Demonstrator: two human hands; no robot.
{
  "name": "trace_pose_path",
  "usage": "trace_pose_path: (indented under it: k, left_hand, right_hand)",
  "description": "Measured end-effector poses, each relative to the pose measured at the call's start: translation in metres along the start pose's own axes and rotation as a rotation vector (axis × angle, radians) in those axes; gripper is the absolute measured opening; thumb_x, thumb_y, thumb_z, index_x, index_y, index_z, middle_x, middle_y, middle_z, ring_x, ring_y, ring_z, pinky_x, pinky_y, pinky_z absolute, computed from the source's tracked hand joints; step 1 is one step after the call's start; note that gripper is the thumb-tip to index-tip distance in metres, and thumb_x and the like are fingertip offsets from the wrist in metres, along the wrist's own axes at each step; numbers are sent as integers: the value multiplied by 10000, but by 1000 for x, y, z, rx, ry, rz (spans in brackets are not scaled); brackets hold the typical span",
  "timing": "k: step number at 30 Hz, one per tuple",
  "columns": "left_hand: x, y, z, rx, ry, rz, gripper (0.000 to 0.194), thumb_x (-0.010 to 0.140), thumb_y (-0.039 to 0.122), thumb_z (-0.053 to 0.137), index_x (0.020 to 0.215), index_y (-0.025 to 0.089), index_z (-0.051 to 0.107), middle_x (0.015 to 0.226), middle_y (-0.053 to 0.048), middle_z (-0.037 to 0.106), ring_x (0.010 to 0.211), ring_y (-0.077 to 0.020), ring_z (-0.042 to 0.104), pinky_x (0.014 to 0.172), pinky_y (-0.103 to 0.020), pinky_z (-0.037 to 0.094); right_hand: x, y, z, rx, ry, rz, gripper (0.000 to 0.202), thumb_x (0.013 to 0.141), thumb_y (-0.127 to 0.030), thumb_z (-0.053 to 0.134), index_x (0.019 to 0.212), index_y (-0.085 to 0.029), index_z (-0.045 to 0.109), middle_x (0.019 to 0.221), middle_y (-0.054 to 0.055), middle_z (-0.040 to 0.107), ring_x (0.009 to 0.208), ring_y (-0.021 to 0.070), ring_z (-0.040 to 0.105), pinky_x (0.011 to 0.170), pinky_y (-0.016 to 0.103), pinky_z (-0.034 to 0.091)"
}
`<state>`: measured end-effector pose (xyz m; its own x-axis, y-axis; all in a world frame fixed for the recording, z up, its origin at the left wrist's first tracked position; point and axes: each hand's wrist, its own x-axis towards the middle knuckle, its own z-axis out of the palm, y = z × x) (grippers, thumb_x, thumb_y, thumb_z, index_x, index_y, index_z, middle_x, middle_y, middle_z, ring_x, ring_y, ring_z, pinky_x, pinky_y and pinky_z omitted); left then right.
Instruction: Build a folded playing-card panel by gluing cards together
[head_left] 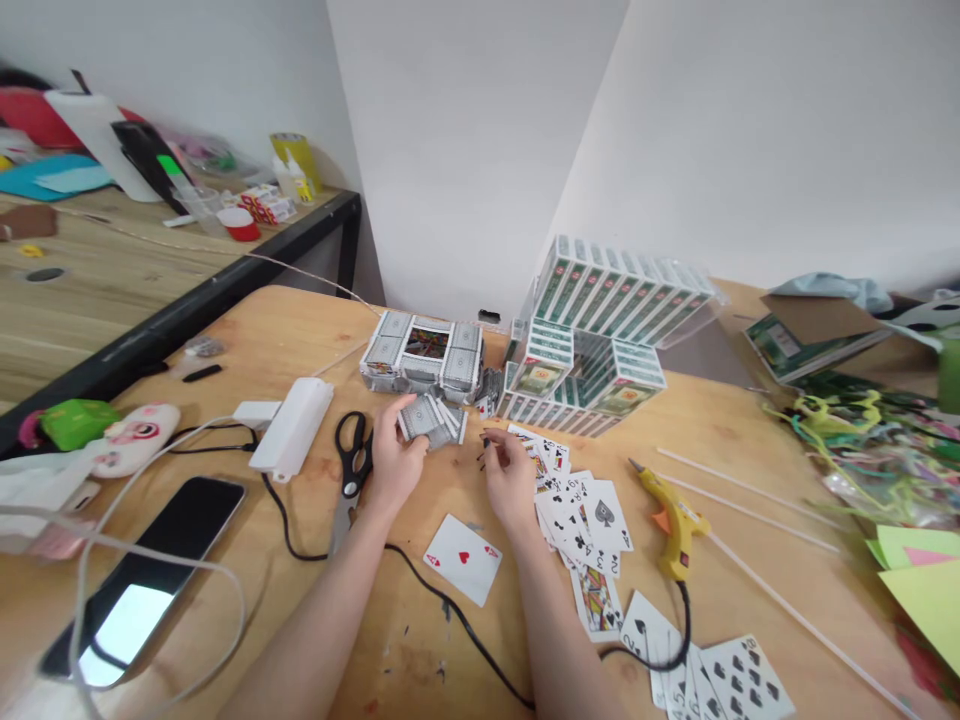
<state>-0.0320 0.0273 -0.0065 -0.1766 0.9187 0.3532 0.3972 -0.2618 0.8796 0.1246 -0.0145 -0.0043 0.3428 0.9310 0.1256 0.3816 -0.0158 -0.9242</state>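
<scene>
In my left hand [397, 455] is a small bunch of grey-backed playing cards [435, 420], slightly fanned, fingers wrapped round it. My right hand [510, 475] is just right of the bunch, fingers curled, with a small dark thing at the fingertips that I cannot make out. Behind my left hand stands a box-like structure built of cards [384, 345]. An ace of hearts [463, 558] lies face up between my forearms. Loose face-up cards [606, 512] are spread beside my right hand, and more cards [739, 672] lie at the front right.
Scissors [351, 462], a white power strip [294, 428] and a phone [146, 580] lie left. A yellow glue gun [677, 522] with its cord and glue sticks [757, 512] lies right. Stacked card boxes [619, 290] stand behind. A black cable [465, 622] crosses the front.
</scene>
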Motion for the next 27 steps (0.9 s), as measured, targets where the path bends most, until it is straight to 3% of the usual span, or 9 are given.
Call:
trace_pose_path:
  k: [6,11,15,18,22,27]
  left_hand:
    - [-1,11,-2,154,-76,113,631,620,-49,403,1179,213,532,1254,-70,548,1227,-221,478,1082,-444,360]
    - [-2,9,-1,245,-127,184,551,639,-28,433,1117,202,583,1266,-77,537,1241,-243,455,1082,-446,355]
    - [-3,10,-1,355,-196,207,355,734,130,536,1073,206,608,1195,-90,567,1139,-276,509,1008,-458,410]
    - [-3,12,1,447,-218,224,309,766,214,570,1072,211,610,1186,-105,560,1117,-300,504,974,-464,424]
    - [-2,14,1,454,-164,205,335,783,169,545,1115,181,588,1201,-130,521,1140,-290,488,984,-444,424]
    - [2,16,-4,366,79,170,284,782,118,527,1047,165,618,1197,-132,484,1159,-255,486,1018,-405,401]
  right_hand:
    - [-2,-7,-2,-30,-83,-136,261,815,-218,464,1020,-176,619,979,95,655,754,183,612,686,325,504]
    - [-10,-19,0,-249,-262,-400,417,725,-232,616,1142,-242,595,1228,85,558,1111,266,485,956,442,410]
    - [-14,-21,6,-416,-322,-390,670,608,-333,733,1238,-239,527,1291,106,505,1083,317,449,927,499,408]
    - [-14,-18,9,-423,-289,-341,664,638,-294,708,1262,-215,495,1251,111,529,1067,310,454,937,491,401]
    - [-12,-13,11,-347,-251,-305,514,723,-228,641,1222,-219,515,1196,99,546,1065,284,470,956,459,398]
    - [-8,-6,10,-189,-113,-193,461,711,-152,631,1157,-200,523,1115,99,543,1063,257,506,945,406,410]
